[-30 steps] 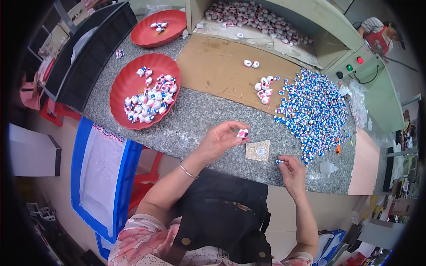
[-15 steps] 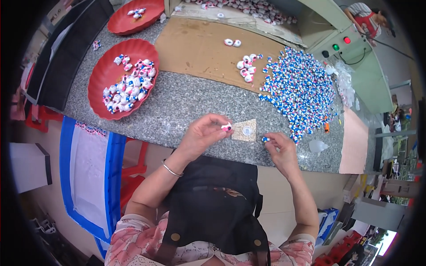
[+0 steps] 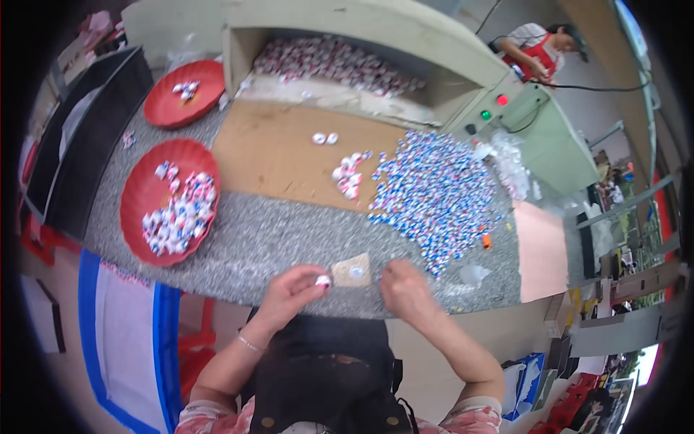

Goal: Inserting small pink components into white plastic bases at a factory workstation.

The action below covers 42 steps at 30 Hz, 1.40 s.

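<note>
Left hand pinches a small red-and-white cap at its fingertips, now at the left edge of the small cardboard square on the granite counter; previously it was further left. Right hand is curled closed just right of the square, grip contents not discernible; the pile of blue-and-white caps lies beyond.

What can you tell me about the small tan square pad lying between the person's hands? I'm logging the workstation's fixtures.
The small tan square pad lies flat on the speckled grey stone counter, close to its near edge. It looks like cardboard or cork, with a small pale round piece sitting near its middle. The left hand, pinching a small white and red piece, is right by its left edge; the right hand is just off its right side. Whether either hand touches it cannot be told.
</note>
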{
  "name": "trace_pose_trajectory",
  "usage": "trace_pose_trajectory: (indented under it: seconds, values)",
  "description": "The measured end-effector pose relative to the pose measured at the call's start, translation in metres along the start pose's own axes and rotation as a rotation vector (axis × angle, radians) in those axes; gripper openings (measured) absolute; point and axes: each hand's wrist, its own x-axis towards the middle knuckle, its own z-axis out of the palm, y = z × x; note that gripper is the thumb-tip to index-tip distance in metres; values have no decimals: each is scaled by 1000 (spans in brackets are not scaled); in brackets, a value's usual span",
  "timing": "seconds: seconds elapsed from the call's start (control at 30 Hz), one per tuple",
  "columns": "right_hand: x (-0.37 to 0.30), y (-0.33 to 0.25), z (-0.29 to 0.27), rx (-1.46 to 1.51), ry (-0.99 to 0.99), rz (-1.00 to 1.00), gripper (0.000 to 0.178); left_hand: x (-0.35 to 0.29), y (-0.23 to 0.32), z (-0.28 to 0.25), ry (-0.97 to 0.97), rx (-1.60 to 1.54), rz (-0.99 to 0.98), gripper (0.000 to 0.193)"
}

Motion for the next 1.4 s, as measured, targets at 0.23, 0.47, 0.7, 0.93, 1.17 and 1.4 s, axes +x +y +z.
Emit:
trace_pose_trajectory:
  seconds: [0.23, 0.47, 0.7, 0.93, 1.17, 1.4]
  values:
    - [1, -12, -1, -27, -181, 57, 17, 3, 5, 4, -34, -28, -6, 25]
    - [0, 0, 2, -67, -3, 22, 32, 9, 4, 5, -38, 11, 17, 25]
    - [-7, 3, 7, -53, -75, 99, 29, -1, 2, 6, -17, -20, 21, 25]
    - [-6, -7, -8, 583, 71, 470, 23, -1, 2, 7, -3, -67, 41, 26]
    - [-6, 8, 1, 197, 105, 90, 17, 4, 6, 8, -28, -19, -15, 25]
    - [0, 11, -10, 191, -53, 78, 18, 4, 2, -1, -47, -85, 12, 23]
